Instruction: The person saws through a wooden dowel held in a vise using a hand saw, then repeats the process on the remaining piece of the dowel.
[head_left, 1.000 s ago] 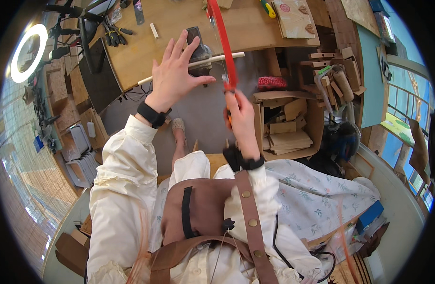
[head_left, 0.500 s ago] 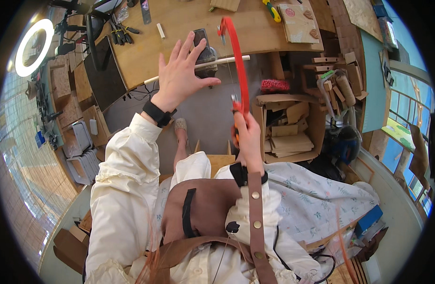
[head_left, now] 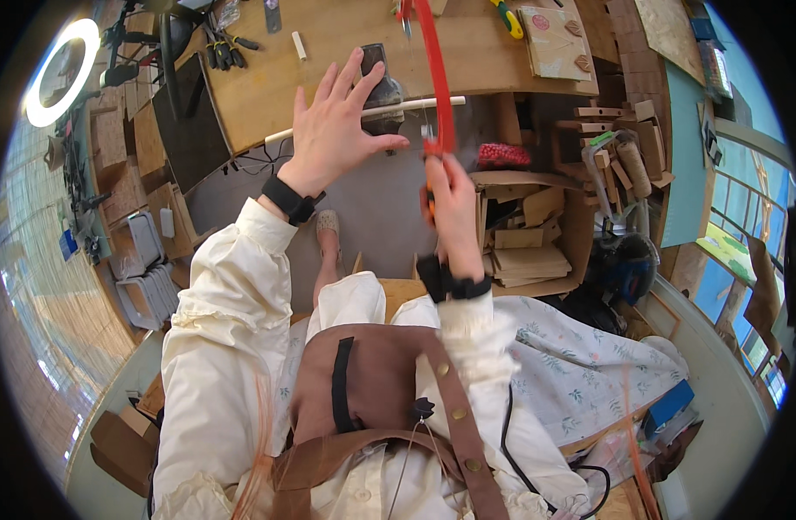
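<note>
My left hand lies spread, palm down, over a pale wooden dowel. Its fingertips reach onto a dark metal vise or block at the table's front edge. The dowel runs across from left to right, and its right end sticks out past the edge. In my right hand is the handle of a red-framed saw, held upright with its bow pointing away from me. The saw crosses the dowel near that right end. Whether the thin blade is cutting into the wood cannot be made out.
A short pale stick, black-handled pliers and a yellow-handled tool lie on the wooden table. Below right stands a cardboard box of wood offcuts. A ring light shines at the far left.
The saw and my right hand have moved away from me along the stroke, the handle now nearer the dowel. My left hand keeps its place on the dowel.
</note>
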The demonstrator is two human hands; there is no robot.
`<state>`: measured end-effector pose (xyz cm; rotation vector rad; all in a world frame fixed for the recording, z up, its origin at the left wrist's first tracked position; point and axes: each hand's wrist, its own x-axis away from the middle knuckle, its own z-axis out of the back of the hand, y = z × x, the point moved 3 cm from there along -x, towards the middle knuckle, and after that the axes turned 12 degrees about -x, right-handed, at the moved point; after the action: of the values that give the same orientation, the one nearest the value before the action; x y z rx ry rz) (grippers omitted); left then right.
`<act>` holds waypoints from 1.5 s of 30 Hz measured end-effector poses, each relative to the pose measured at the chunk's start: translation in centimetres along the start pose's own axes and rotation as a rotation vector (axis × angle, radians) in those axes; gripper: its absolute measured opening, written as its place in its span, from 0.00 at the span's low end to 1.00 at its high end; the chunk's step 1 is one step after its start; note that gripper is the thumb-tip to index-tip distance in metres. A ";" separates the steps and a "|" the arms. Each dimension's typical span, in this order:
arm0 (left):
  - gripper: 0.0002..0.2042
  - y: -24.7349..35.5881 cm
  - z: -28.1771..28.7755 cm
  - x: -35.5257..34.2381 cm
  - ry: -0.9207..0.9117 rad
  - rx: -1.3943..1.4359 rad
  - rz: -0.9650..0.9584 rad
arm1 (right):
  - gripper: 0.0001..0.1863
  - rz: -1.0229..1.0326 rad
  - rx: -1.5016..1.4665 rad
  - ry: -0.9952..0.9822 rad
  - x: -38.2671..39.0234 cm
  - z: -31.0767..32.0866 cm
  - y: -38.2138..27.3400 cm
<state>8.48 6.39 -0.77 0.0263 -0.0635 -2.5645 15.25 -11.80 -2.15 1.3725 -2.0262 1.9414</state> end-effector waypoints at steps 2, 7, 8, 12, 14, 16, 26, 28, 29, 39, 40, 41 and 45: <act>0.49 0.6 0.1 -0.3 0.036 0.009 -0.023 | 0.16 -0.045 -0.016 0.014 0.6 1.1 0.4; 0.49 -0.4 -0.1 0.1 0.043 -0.004 0.003 | 0.15 -0.163 -0.058 0.022 4.9 1.4 3.0; 0.49 -0.4 -0.2 0.3 0.037 -0.005 0.003 | 0.15 -0.120 -0.061 0.019 3.6 0.9 3.0; 0.49 0.0 0.1 -0.1 0.055 0.035 -0.016 | 0.16 -0.014 -0.026 -0.053 -0.3 0.7 0.5; 0.49 -0.2 -0.3 0.2 0.040 -0.035 -0.006 | 0.16 -0.066 -0.013 -0.025 2.2 2.1 2.2; 0.49 -0.4 -0.1 0.3 0.043 -0.036 0.000 | 0.16 -0.065 -0.038 -0.006 4.5 3.2 4.0; 0.49 -0.5 0.2 0.5 0.001 -0.053 0.018 | 0.15 -0.105 -0.044 -0.021 4.0 1.9 3.0; 0.49 0.1 -0.1 0.0 0.012 -0.012 0.000 | 0.15 -0.070 -0.050 0.010 1.9 1.3 2.0; 0.49 0.1 -0.1 -0.1 0.024 0.008 -0.003 | 0.15 -0.039 -0.064 0.014 0.6 0.7 1.3; 0.49 0.3 0.0 -0.2 0.028 -0.011 -0.009 | 0.16 -0.033 -0.023 0.018 1.0 0.9 0.6; 0.49 0.8 0.0 -0.3 0.025 -0.008 -0.014 | 0.16 -0.040 -0.015 0.014 1.1 1.5 0.5; 0.49 0.1 -0.1 0.0 0.015 -0.028 -0.006 | 0.16 -0.055 -0.018 -0.011 0.9 1.2 1.3; 0.49 -0.1 0.2 0.2 0.004 -0.023 0.000 | 0.17 -0.167 -0.074 0.001 4.5 1.7 2.8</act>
<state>8.23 6.35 -0.54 0.0227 -0.0317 -2.5653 11.78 -16.17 -2.27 1.4708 -1.8941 1.7802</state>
